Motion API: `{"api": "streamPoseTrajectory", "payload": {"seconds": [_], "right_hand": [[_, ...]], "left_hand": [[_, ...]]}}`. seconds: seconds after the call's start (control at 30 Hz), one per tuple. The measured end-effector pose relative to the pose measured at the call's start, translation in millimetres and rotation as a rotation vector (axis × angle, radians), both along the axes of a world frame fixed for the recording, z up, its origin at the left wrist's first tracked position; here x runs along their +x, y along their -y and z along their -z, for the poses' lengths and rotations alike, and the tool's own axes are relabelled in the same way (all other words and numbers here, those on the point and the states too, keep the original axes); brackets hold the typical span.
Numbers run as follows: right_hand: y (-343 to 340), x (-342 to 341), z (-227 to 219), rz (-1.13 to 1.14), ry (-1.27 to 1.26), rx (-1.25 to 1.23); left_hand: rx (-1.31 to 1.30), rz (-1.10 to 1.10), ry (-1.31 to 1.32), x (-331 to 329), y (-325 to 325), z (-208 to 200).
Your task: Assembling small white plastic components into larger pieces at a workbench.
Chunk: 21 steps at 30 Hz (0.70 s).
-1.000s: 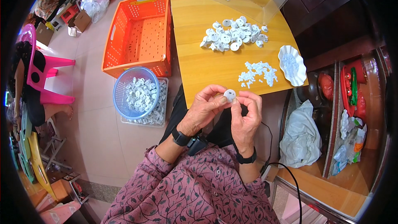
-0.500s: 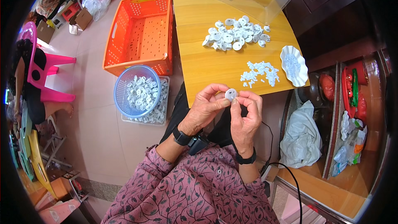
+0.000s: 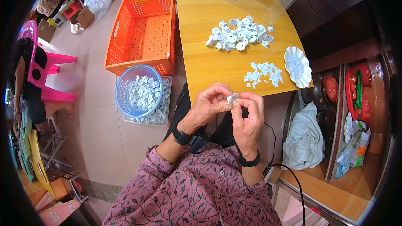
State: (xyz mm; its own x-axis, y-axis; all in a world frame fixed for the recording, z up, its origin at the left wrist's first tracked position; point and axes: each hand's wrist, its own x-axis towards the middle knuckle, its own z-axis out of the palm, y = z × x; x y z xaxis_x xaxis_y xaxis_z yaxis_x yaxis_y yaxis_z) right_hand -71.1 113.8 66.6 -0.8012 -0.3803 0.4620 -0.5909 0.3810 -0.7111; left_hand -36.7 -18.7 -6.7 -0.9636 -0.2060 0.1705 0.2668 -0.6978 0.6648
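Note:
Between both hands, just off the table's near edge, is a small round white plastic piece [image 3: 232, 98] with dark slots in its face, now tilted. My left hand [image 3: 208, 105] pinches it from the left with thumb and fingers. From the right, my right hand [image 3: 247, 115] has its thumb and fingertips on the piece's edge; whether a smaller part is between them is hidden. Beyond the hands, tiny pale-blue plastic parts [image 3: 264, 73] lie scattered on the yellow table [image 3: 197, 67]. Farther back is a heap of similar round white pieces [image 3: 240, 34].
A white scalloped dish [image 3: 307, 75] of small parts stands at the table's right edge, a clear plastic bin [image 3: 255, 0] behind. On the floor at left are an orange crate [image 3: 142, 37] and a blue basket [image 3: 119, 92] of white pieces over a clear tub [image 3: 166, 113].
The round piece has tipped from facing up to a steeper angle between my fingers. Both hands stay in nearly the same place.

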Motion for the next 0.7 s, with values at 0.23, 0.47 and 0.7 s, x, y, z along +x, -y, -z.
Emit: {"api": "streamPoseTrajectory", "payload": {"seconds": [0.23, 0.47, 0.7], "right_hand": [[-2.4, -3.3, 4.9, -0.058, 0.097, -0.055], [-4.5, -3.1, 8.1, -0.063, 0.122, -0.037], [0.9, -1.4, 9.6, -0.062, 0.039, -0.009]], "left_hand": [[0.067, 0.005, 0.066, 3.1, 1.5, 2.7], [0.096, -0.012, 0.107, 4.7, 1.4, -0.2], [0.072, -0.025, 0.069, 6.6, 3.1, -0.6]]}}
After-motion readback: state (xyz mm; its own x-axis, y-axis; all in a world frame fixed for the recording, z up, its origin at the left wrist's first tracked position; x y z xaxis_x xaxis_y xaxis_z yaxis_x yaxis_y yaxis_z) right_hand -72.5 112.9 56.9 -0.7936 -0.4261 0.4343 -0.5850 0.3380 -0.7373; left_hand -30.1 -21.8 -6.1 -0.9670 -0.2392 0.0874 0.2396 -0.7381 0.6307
